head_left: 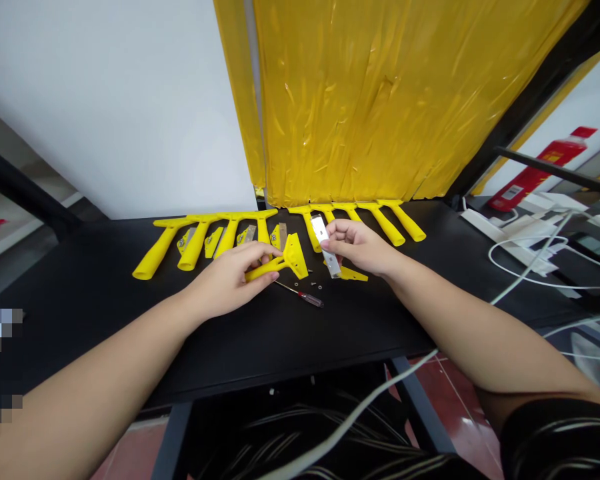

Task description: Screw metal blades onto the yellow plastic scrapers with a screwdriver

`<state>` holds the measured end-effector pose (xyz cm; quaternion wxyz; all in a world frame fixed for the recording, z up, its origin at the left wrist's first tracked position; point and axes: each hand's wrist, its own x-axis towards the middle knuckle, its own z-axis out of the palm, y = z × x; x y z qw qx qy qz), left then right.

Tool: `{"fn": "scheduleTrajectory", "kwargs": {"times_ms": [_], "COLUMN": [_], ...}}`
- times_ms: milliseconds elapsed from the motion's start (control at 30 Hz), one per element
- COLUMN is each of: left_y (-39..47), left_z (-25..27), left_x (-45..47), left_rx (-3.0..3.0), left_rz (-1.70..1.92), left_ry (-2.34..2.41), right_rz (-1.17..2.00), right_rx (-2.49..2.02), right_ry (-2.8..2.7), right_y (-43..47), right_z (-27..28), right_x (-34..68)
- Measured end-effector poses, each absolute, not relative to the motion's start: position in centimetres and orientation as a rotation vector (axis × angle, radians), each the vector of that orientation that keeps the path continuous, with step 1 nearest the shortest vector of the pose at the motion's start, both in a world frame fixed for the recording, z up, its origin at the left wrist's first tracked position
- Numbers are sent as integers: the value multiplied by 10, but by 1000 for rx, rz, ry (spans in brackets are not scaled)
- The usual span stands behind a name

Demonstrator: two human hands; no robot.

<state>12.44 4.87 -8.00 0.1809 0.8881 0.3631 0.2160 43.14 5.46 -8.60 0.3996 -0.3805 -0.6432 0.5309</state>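
Note:
My left hand (243, 270) is closed around the handle of a yellow plastic scraper handle (294, 257), its flat triangular head pointing right. Pinched between the thumb and fingers of my right hand (356, 245) is a flat silver metal blade (325, 247), held nearly upright. A yellow triangular plate (351, 273) lies on the table just below that hand. Between the hands, a screwdriver (310, 299) with a clear dark-tipped handle rests on the black table (260, 340). Several small screws and nuts (313, 284) are scattered beside it.
Yellow scraper handles (160, 250) stand in a row along the back, left and right (387, 223), with small yellow plates and blades (213, 241) among the left ones. At right are a red bottle (543, 170), white packaging (517, 243) and a white cable (380, 400) crossing the front edge.

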Motion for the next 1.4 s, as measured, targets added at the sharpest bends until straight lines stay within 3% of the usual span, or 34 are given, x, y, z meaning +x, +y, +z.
{"fn": "scheduleTrajectory", "kwargs": {"times_ms": [767,1400], "left_y": [48,45], "left_z": [-79,-77], "left_x": [125,126], "left_rx": [2566,2592], "left_rz": [578,537], "left_ry": [1021,987], "right_rz": [1290,1423], "right_rx": [-1037,-976], "right_ry": [-1675,-1706], "right_y": [54,50], "right_z": [-84,-85], "right_x": [437,432]}}
